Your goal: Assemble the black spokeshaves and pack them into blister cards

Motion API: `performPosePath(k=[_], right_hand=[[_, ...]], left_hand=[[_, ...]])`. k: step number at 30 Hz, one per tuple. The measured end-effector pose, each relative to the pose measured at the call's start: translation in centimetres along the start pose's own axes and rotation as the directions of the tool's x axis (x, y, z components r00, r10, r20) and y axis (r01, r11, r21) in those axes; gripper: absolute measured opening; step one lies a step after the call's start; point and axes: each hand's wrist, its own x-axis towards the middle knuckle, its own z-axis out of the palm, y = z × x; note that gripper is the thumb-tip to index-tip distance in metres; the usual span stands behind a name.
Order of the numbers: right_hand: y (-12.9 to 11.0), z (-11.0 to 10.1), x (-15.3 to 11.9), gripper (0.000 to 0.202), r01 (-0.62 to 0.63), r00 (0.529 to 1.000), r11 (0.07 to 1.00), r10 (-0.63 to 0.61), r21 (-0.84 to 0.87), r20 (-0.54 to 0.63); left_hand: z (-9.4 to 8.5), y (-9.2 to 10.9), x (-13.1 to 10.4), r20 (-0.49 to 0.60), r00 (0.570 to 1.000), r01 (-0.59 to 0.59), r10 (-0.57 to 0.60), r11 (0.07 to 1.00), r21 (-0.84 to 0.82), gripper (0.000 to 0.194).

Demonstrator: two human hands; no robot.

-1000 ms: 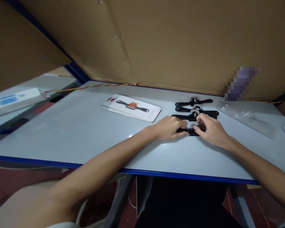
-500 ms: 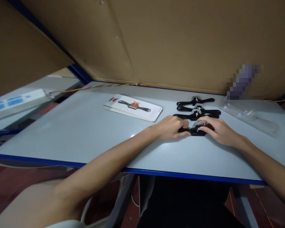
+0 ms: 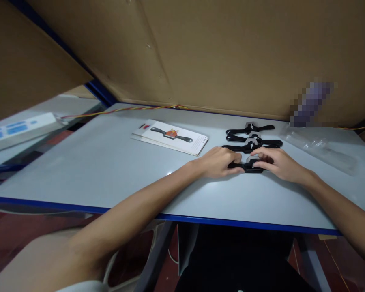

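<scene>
A black spokeshave [image 3: 253, 167] with a grey blade at its middle lies on the table between my hands. My left hand [image 3: 220, 162] is closed around its left handle, with the thumb along the near side. The thumb and fingers of my right hand [image 3: 280, 163] curl at the blade and screw area, hiding the right handle. Just behind them, more black spokeshaves [image 3: 251, 129] are laid out in a rough stack of rows, their handles pointing left and right.
Left of my hands lie flat printed cards [image 3: 179, 140] picturing a spokeshave. Clear plastic packaging [image 3: 322, 148] rests at the right. A twisted red and yellow wire [image 3: 130, 108] runs along the cardboard wall [image 3: 219, 56], toward a white power strip [image 3: 24, 129]. A blurred purple object [image 3: 312, 103] stands at back right.
The fingers of my right hand have shifted slightly at the blade's screw. My left hand keeps its hold on the handle, and the spokeshave stays in place.
</scene>
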Motion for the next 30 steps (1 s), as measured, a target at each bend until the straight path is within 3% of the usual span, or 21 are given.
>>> performPosePath(k=[5,8,12,15,21,25,30], right_hand=[[-1.4,1.4,0.4,0.031,-0.109,0.992,0.991,0.104,-0.082,-0.067],[-2.1,1.5,0.2,0.033,-0.086,0.996,0.982,0.08,-0.17,-0.044],[-1.2,0.1,-0.1,0.038,0.014,0.998,0.998,-0.011,-0.061,0.055],[-0.7,0.1,0.2,0.035,-0.014,1.0,1.0,0.014,-0.002,0.007],[-1.8,1.3,0.7,0.027,-0.105,0.994,0.989,0.1,-0.106,-0.049],[-1.5,0.4,0.1,0.04,-0.072,0.997,0.996,0.073,-0.048,0.011],[-1.6,0.2,-0.3,0.039,-0.064,0.998,0.993,0.063,-0.099,-0.009]], left_hand=[[0.1,-0.2,-0.1,-0.02,1.0,-0.014,0.014,1.0,-0.005,0.035],[0.2,-0.4,-0.1,-0.035,0.999,-0.017,0.016,1.0,-0.02,0.035],[0.2,-0.3,0.0,-0.025,1.0,-0.006,0.005,0.999,-0.035,0.035],[0.1,-0.2,0.0,-0.011,1.0,0.003,-0.004,0.999,-0.032,0.035],[0.1,-0.1,0.0,-0.029,0.999,-0.015,0.014,1.0,-0.026,0.037],[0.1,-0.1,0.0,-0.02,1.0,-0.01,0.009,1.0,-0.03,0.037],[0.1,0.0,0.1,-0.006,1.0,-0.011,0.011,1.0,-0.008,0.034]])
